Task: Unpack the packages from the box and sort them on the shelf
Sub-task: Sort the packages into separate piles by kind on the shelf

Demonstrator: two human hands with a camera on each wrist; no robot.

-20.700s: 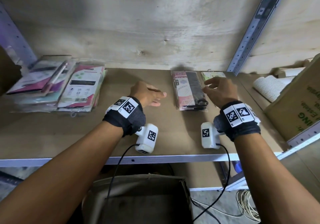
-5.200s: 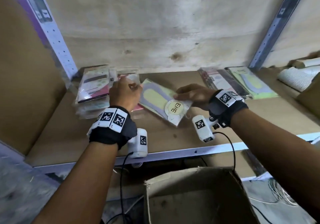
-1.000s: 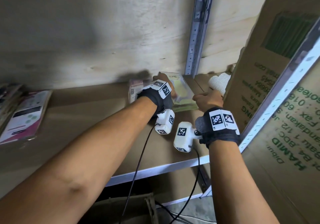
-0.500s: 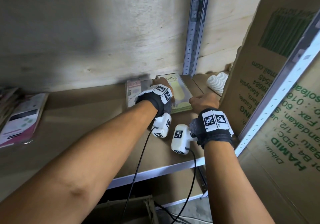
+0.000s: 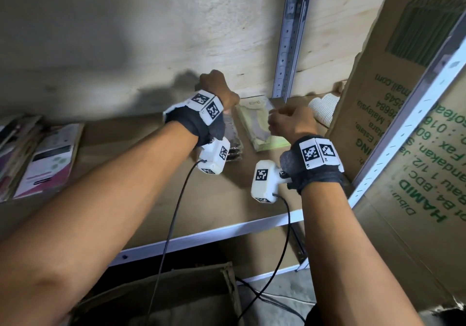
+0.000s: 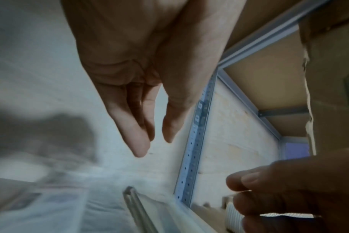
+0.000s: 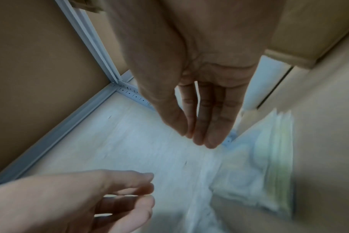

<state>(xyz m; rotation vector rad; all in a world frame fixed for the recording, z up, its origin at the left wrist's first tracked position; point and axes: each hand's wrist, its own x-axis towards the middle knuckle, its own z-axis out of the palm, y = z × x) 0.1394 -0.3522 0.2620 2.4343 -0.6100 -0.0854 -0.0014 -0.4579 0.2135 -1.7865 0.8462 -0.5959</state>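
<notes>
Both hands are empty with loose fingers: the left hand (image 5: pixel 219 91) and right hand (image 5: pixel 290 123) hover over the green packs (image 5: pixel 262 123) stacked on the shelf (image 5: pixel 161 194). The packs look thin, light, bendy and slippery, so hold one by its long edges.

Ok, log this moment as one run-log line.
left hand: open, empty, above dark package stack | right hand: open, empty, beside green package stack | shelf: both stacks lying flat

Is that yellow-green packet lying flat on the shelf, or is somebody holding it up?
Lying flat. The yellow-green packet rests on the shelf; left hand and right hand hover above, holding nothing.
</notes>
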